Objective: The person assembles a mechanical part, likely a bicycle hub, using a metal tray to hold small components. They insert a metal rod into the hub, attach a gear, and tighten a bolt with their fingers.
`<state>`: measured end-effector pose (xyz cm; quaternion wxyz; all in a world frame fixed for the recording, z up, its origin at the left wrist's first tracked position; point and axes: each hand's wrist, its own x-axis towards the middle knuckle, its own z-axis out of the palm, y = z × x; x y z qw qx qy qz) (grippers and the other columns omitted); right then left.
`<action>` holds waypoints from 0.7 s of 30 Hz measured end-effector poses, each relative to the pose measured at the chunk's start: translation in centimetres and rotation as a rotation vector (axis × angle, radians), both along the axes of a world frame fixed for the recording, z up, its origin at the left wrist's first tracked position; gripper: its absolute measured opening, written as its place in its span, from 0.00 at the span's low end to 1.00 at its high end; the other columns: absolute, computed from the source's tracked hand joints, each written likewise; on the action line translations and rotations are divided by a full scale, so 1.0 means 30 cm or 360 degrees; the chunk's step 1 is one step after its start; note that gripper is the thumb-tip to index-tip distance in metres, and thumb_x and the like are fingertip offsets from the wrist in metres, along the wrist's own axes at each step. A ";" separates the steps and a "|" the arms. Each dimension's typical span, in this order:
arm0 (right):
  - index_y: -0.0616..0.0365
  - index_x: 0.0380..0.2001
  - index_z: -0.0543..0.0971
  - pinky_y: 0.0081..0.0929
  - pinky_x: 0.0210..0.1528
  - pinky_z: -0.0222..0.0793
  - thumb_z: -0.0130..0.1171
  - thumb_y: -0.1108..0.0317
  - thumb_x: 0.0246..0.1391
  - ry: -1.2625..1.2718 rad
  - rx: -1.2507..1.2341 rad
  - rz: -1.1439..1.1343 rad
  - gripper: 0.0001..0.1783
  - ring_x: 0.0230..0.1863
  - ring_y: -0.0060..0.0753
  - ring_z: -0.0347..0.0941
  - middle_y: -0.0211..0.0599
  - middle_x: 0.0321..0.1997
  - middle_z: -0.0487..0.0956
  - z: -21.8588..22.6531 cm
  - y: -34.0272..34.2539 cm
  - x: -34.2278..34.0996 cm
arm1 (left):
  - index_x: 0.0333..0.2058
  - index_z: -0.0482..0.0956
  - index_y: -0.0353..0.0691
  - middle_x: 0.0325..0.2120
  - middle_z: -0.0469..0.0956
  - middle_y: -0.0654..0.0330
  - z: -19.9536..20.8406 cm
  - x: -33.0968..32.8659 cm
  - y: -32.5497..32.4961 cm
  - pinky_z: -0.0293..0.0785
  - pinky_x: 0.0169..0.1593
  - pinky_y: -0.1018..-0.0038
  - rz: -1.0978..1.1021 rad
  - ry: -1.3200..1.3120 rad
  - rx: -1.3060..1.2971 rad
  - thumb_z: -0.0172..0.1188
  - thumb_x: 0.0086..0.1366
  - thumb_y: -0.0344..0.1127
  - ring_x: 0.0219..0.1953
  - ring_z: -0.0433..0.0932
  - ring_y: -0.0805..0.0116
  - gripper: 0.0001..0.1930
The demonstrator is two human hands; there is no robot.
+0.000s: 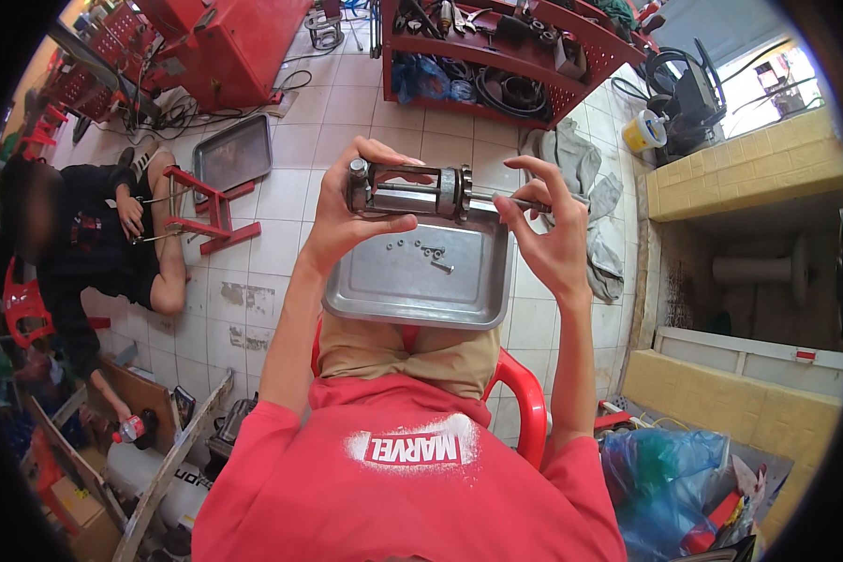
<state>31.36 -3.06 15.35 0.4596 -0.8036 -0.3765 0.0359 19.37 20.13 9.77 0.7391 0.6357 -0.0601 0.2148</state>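
Observation:
Above my lap, my left hand [342, 201] is closed round one end of a metal cylindrical frame assembly [407, 192], with long rods and a toothed ring. A thin metal rod [482, 197] sticks out of its toothed end to the right. My right hand [548, 234] has its thumb and lower fingers on that rod, while the index finger is bent clear above it. Under the assembly, a grey metal tray [375, 304] rests on my thighs. Several small nuts and screws [431, 252] lie in it.
At the left a person [70, 225] sits beside a small red metal stand [217, 220], one hand on a bottle [131, 429]. Another tray [234, 155] lies on the floor. Ahead stands a red tool cart [525, 56]; grey cloths [599, 201] lie right of my tray.

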 end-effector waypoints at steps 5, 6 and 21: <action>0.55 0.49 0.79 0.22 0.35 0.70 0.68 0.74 0.55 -0.0077 0.0249 -0.0001 0.18 0.29 0.19 0.77 0.30 0.30 0.83 -0.025 0.001 0.017 | 0.47 0.71 0.39 0.48 0.78 0.55 0.003 0.013 -0.020 0.79 0.61 0.66 -0.0002 -0.0037 0.0068 0.80 0.46 0.21 0.55 0.81 0.60 0.31; 0.54 0.49 0.79 0.22 0.35 0.71 0.69 0.74 0.54 0.0052 0.0144 -0.0056 0.18 0.30 0.20 0.78 0.30 0.31 0.83 -0.023 -0.002 0.015 | 0.46 0.71 0.39 0.48 0.78 0.55 0.005 0.013 -0.023 0.79 0.61 0.66 0.0012 -0.0026 0.0078 0.80 0.46 0.21 0.54 0.81 0.61 0.31; 0.52 0.47 0.80 0.27 0.48 0.69 0.72 0.74 0.50 -0.0310 0.0049 -0.0053 0.20 0.36 0.30 0.78 0.27 0.31 0.85 -0.045 -0.072 0.017 | 0.46 0.71 0.39 0.47 0.78 0.56 -0.011 0.006 -0.049 0.79 0.60 0.68 -0.0051 -0.0023 -0.0036 0.81 0.44 0.23 0.54 0.81 0.63 0.32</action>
